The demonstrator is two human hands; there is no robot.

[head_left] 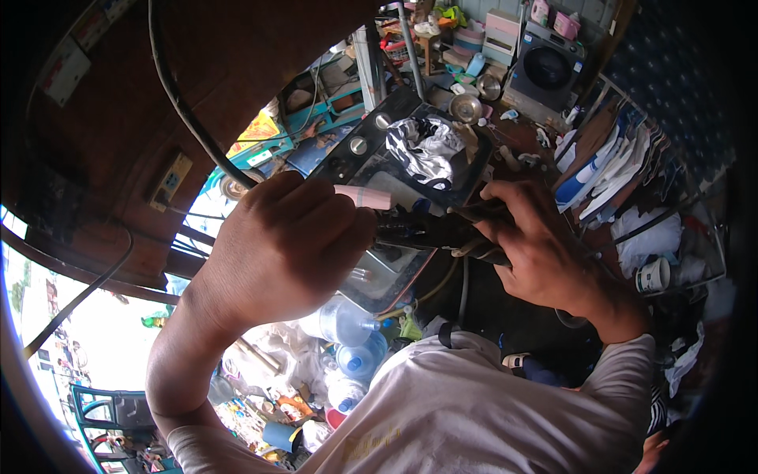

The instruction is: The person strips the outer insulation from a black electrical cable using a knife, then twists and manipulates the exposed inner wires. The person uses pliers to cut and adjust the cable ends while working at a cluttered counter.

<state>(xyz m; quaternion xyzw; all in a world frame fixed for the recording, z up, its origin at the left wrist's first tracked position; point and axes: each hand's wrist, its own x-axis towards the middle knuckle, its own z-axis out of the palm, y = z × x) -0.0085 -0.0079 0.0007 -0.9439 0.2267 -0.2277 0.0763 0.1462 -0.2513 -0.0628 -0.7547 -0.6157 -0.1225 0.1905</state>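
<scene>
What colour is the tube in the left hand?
Pale pink tube, gripped in the left hand; head view.

A white rectangular label [67, 69] sits on the dark brown surface at upper left, with a second pale label [101, 17] above it near the rim; a small yellowish plate [170, 182] is fixed lower on the same surface; a yellow-orange sign [258, 129] lies tilted beyond the surface's edge; stacked pastel boxes [500, 33] stand at top centre, beside a washing machine; pink containers [555, 19] sit on top of that machine.
</scene>
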